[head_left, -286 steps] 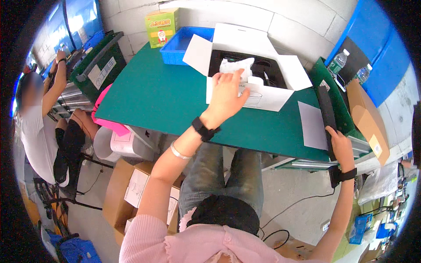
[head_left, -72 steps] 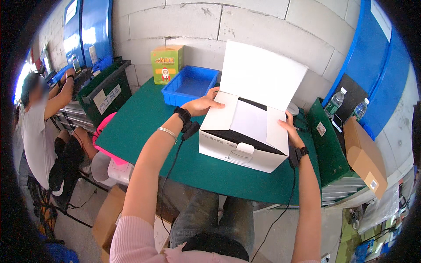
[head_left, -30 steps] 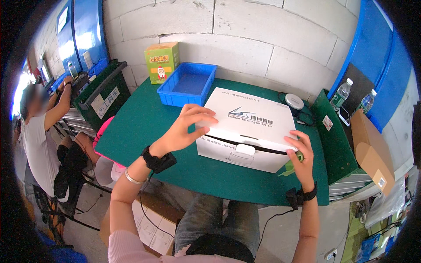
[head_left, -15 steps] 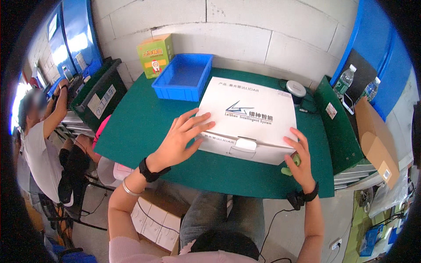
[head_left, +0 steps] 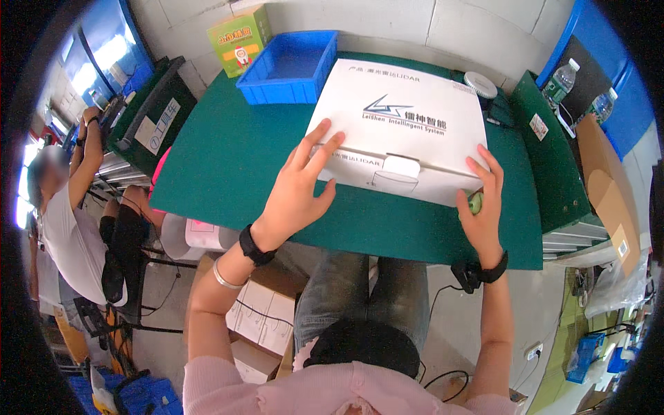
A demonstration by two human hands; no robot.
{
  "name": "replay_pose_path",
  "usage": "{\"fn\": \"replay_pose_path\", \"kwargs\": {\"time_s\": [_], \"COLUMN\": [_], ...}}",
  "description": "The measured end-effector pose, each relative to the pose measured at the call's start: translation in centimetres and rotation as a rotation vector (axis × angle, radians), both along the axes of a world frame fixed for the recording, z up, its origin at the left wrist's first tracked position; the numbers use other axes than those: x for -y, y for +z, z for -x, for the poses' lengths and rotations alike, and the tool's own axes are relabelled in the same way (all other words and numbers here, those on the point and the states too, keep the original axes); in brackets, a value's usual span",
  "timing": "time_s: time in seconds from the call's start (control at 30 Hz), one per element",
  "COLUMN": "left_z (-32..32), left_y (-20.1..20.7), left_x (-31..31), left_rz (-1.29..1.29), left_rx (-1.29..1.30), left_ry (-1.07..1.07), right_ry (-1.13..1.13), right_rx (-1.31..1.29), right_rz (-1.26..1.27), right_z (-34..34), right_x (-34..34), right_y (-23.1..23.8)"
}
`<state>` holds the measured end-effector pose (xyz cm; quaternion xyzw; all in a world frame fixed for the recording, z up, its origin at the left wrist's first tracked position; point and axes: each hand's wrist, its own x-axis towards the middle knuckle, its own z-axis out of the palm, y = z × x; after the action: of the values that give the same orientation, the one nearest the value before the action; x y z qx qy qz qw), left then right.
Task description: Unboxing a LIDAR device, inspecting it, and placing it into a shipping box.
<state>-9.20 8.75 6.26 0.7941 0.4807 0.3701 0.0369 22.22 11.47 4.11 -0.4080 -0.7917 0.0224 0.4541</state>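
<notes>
A white cardboard box with dark print and a blue-black logo lies shut on the green table, its front tab showing at the lid's near edge. My left hand is at the box's front left corner, fingers apart, with the fingertips over the lid's edge. At the right front corner is my right hand, fingers stretched along the box's right side, thumb apart. A small light-green thing shows between the right thumb and fingers; whether it is held or lies on the table, I cannot tell. Both wrists wear black bands.
A blue plastic bin and a green-yellow carton stand behind on the green table. A round white device with cables sits back right. Bottles stand beyond the right cabinet. At left, another person works apart.
The view has tipped downward, so the table and box sit higher in the picture. Both hands remain at the box's front corners, with the left fingers pointing more away from me.
</notes>
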Motion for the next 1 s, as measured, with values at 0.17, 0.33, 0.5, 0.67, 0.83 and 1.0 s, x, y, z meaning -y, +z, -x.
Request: {"fn": "replay_pose_path", "kwargs": {"time_s": [0.17, 0.33, 0.5, 0.67, 0.83, 1.0], "left_z": [-1.0, -0.3, -0.6, -1.0, -0.5, 0.2], "left_y": [-0.4, -0.2, -0.7, -1.1, -0.8, -1.0], "left_x": [0.1, 0.3, 0.2, 0.2, 0.4, -0.3], "left_rz": [-0.022, 0.016, 0.097, 0.073, 0.106, 0.106], "left_rx": [-0.015, 0.053, 0.173, 0.215, 0.222, 0.254], "left_ry": [0.063, -0.035, -0.032, -0.003, -0.036, -0.066], "right_ry": [-0.035, -0.043, -0.048, -0.054, -0.019, -0.021], "right_rx": [-0.013, -0.025, -0.082, -0.092, -0.155, -0.147], "right_rz": [-0.061, -0.063, -0.079, -0.087, -0.052, -0.088], "right_z": [0.5, 0.9, 1.3, 1.4, 1.3, 1.2], "right_x": [-0.4, -0.5, -0.4, -0.4, -0.4, -0.7], "right_y": [-0.5, -0.9, -1.0, -1.0, -1.1, -1.4]}}
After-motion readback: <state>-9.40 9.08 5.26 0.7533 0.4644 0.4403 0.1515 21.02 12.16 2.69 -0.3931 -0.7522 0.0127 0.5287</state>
